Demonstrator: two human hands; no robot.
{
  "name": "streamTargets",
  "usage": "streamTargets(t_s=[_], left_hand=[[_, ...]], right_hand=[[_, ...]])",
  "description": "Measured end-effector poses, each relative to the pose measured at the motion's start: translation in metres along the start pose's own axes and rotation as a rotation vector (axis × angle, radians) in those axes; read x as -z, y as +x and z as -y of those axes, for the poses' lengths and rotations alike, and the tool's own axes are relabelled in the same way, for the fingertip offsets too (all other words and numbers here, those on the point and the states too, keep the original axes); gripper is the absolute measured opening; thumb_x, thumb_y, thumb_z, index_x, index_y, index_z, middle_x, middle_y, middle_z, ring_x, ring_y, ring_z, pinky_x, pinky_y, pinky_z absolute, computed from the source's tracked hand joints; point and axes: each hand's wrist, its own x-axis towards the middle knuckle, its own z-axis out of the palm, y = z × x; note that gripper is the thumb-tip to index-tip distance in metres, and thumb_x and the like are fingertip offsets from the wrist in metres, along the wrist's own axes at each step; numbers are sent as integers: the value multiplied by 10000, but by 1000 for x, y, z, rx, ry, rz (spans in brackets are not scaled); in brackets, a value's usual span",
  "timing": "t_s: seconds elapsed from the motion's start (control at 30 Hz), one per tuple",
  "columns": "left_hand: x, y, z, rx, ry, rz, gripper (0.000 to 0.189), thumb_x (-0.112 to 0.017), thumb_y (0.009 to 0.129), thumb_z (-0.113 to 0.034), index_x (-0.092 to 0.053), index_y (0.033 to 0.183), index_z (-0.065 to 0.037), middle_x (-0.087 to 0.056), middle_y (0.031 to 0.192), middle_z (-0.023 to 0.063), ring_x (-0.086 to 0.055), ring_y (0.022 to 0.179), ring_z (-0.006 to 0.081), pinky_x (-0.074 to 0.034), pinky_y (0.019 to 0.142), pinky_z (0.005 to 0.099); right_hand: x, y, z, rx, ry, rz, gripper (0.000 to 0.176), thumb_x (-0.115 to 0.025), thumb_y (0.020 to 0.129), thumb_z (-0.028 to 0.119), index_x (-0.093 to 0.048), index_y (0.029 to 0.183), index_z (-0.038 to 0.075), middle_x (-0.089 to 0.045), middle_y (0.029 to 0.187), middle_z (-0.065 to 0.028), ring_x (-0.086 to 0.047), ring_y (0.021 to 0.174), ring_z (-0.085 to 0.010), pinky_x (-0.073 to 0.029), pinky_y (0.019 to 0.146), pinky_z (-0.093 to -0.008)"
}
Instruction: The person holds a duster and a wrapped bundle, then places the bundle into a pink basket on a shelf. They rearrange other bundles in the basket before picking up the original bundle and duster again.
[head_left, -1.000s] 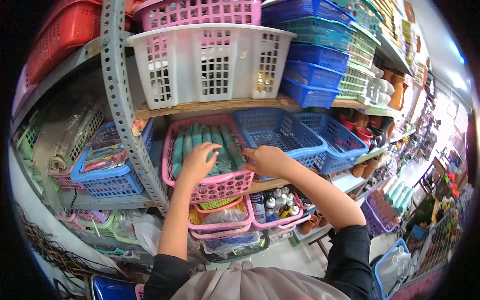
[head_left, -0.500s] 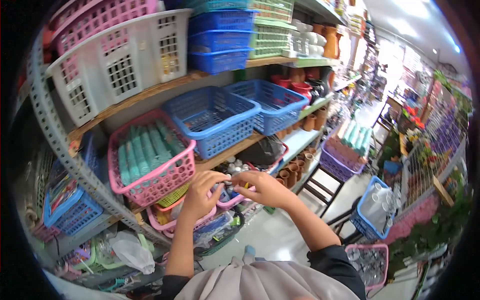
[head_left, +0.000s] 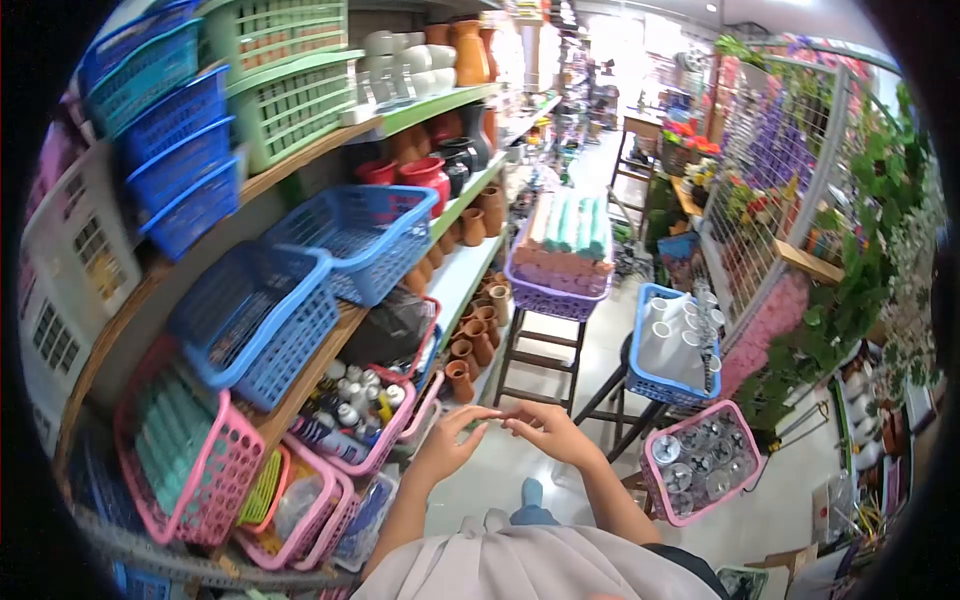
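My left hand [head_left: 452, 447] and my right hand [head_left: 548, 434] are raised in front of my body, above the floor. Their fingers are bent and drawn in toward the thumbs, and the fingertips meet. Whatever lies between them, if anything, is too small to make out. Nearest to my left hand is a pink basket [head_left: 392, 440] on the shelf, filled with spray cans and bottles [head_left: 345, 412]. On the far side of my right hand stands a dark wooden stool [head_left: 540, 372] bearing a purple basket [head_left: 556, 302] of wrapped rolls [head_left: 565, 225].
Shelves on the left hold blue baskets [head_left: 330, 330], a pink basket of green wrapped rolls [head_left: 165, 425] and clay vases [head_left: 470, 345]. To the right are a blue basket of white cylinders [head_left: 675, 335], a pink basket of clear glassware [head_left: 700, 465] and a wire rack [head_left: 800, 150] with flowers.
My view has turned right, along the aisle, so the shelves shift left and the stools and baskets come nearer. My hands stay together at the fingertips and sit lower in view.
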Motion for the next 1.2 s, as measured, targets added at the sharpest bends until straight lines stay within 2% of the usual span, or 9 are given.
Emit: streamTargets(t_s=[0.17, 0.23, 0.37, 0.5, 0.63, 0.67, 0.77, 0.9, 1.2], left_hand=[[-35, 71, 18, -2, -57, 136, 244, -567, 884, -91, -632, 1117, -56, -633, 1101, 113, -601, 1040, 261, -450, 911, 345], [-51, 102, 31, -11, -112, 179, 237, -573, 884, -92, -642, 1106, -47, -653, 1073, 90, -592, 1051, 220, -434, 928, 336], [-72, 166, 44, 3, -154, 234, 231, -570, 890, -82, -638, 1103, -27, -652, 1083, 94, -603, 1030, 209, -447, 906, 318], [-91, 228, 57, -68, -126, 216, 225, -564, 898, -87, -639, 1100, -22, -651, 1079, 94, -605, 1024, 192, -455, 897, 314], [-114, 269, 62, 27, -190, 163, 226, -560, 902, -88, -635, 1102, -15, -646, 1083, 88, -602, 1025, 185, -455, 900, 316], [-121, 276, 72, 30, -199, 182, 250, -555, 906, -111, -628, 1136, -46, -636, 1119, 93, -605, 1044, 223, -460, 910, 326], [-133, 297, 89, -14, -142, 184, 236, -553, 898, -92, -633, 1114, -38, -639, 1113, 93, -604, 1044, 220, -464, 909, 333], [-133, 336, 99, 44, -189, 121, 201, -550, 881, -62, -639, 1054, -10, -655, 1069, 102, -610, 1034, 235, -444, 932, 330], [-147, 442, 168, -118, -109, 134, 211, -573, 866, -119, -639, 1053, -47, -613, 1188, 130, -538, 1144, 303, -388, 1006, 388]], right_hand=[[58, 2, -46, -144, -25, -119, 248, -585, 919, 210, -631, 1080, 27, -660, 894, -74, -613, 764, -131, -487, 683, -273], [86, 13, -60, -209, -22, -163, 230, -575, 922, 187, -630, 1074, 23, -673, 916, -58, -632, 795, -118, -490, 702, -250], [140, 46, -91, -211, 22, -265, 228, -581, 919, 182, -637, 1068, 18, -674, 893, -50, -622, 795, -108, -488, 713, -247], [184, 74, -117, -200, 45, -331, 232, -574, 923, 188, -643, 1062, 16, -677, 897, -42, -617, 777, -110, -482, 713, -252], [224, 89, -131, -221, -35, -314, 224, -569, 924, 183, -644, 1056, 19, -675, 912, -61, -617, 763, -118, -479, 695, -249], [231, 93, -142, -225, -32, -312, 224, -569, 924, 183, -644, 1056, 19, -675, 912, -61, -617, 763, -118, -479, 695, -249], [248, 104, -168, -235, 48, -372, 216, -573, 921, 176, -640, 1037, 6, -674, 903, -66, -616, 755, -119, -482, 681, -248], [261, 122, -184, -287, 121, -446, 218, -595, 909, 180, -637, 999, -14, -681, 861, -81, -612, 703, -106, -492, 658, -240], [305, 183, -216, -316, 9, -642, 234, -617, 893, 192, -642, 982, -23, -681, 820, -102, -653, 726, -145, -509, 646, -260]])
